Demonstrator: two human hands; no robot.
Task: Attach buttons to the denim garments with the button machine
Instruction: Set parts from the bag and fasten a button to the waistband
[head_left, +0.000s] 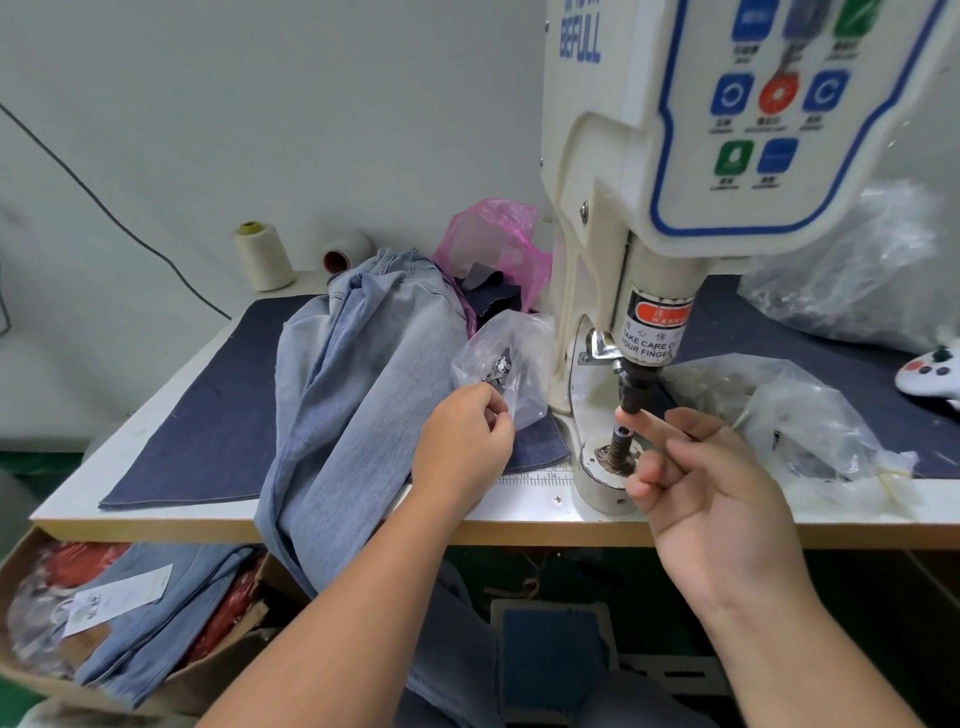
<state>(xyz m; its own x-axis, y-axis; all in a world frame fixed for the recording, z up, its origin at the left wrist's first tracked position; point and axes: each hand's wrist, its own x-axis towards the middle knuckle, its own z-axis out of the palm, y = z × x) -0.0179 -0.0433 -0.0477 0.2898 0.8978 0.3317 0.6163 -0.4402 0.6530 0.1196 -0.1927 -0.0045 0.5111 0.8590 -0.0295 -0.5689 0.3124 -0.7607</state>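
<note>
On the white worktable (156, 395), light denim jeans (353, 395) drape over the front edge left of the button machine (675, 208). We see the left hand (465, 441) pinching a clear bag of buttons (506, 364); the right hand (711, 499), holding nothing visible, raises its forefinger to the upper die (631, 387).

cream thread cone (261, 255), upright, desk back-left | pink plastic bag (496, 244) behind | white game controller (932, 371), right edge | cardboard box (31, 566) under desk (156, 405)
</note>
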